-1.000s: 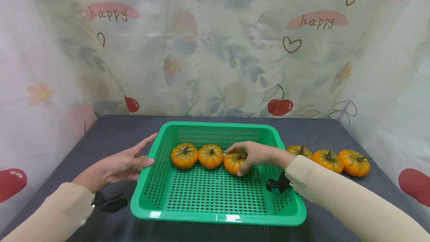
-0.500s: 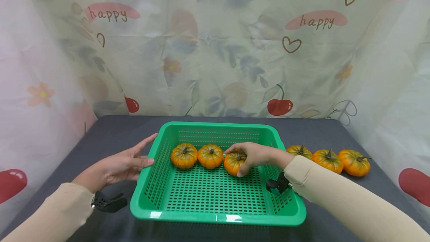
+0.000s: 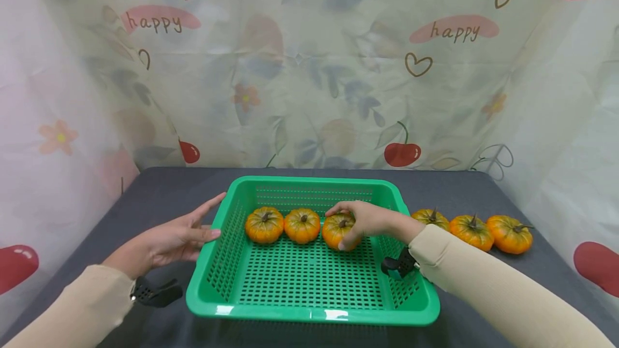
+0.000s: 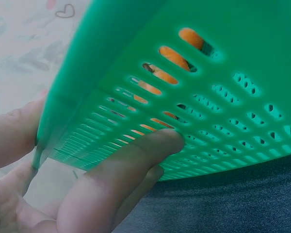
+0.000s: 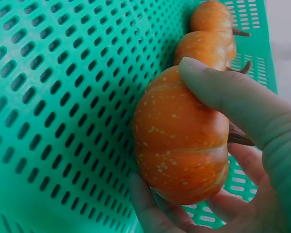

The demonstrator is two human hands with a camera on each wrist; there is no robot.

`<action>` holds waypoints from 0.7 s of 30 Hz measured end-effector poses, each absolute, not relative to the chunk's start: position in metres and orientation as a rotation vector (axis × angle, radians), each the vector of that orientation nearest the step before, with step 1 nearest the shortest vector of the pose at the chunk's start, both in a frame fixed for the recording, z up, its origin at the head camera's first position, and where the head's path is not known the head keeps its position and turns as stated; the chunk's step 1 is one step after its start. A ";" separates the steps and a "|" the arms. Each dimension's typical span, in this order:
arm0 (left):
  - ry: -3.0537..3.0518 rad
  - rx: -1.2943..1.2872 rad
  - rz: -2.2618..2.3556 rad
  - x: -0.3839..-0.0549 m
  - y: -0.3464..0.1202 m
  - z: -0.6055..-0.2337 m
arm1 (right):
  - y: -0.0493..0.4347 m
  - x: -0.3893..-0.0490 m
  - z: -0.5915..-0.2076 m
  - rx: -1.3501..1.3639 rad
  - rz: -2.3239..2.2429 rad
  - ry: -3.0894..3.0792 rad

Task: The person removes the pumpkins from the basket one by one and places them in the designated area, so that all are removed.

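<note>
Your right hand point(image 3: 369, 221) has eased slightly but stays curled round the pumpkin point(image 3: 333, 233) toward the basket point(image 3: 377, 314)'s back edge, so placing looks nearly done; your left hand point(image 3: 174, 239), fingers straight, touches its left edge.

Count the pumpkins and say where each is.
6. Inside the green basket: left pumpkin, middle pumpkin, and right pumpkin, held by the right hand. On the table, right of the basket: nearest pumpkin, next pumpkin, farthest pumpkin. The right sleeve may hide others.
</note>
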State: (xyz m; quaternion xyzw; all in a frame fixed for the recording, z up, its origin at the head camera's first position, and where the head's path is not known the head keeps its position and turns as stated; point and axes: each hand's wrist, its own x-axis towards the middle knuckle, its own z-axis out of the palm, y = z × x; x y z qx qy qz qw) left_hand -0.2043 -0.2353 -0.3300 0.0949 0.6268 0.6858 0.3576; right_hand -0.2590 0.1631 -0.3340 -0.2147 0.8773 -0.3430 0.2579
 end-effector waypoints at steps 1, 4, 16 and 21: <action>1.615 0.246 1.771 -0.204 -0.235 -0.330 | 0.163 -0.259 -0.334 -0.570 -0.940 2.382; 1.612 0.246 1.774 -0.205 -0.236 -0.331 | 0.163 -0.260 -0.333 -0.542 -0.974 2.391; 1.625 0.236 1.766 -0.205 -0.235 -0.330 | 0.167 -0.261 -0.326 -0.508 -1.091 2.385; 1.625 0.236 1.766 -0.204 -0.235 -0.330 | 0.169 -0.261 -0.323 -0.528 -1.117 2.405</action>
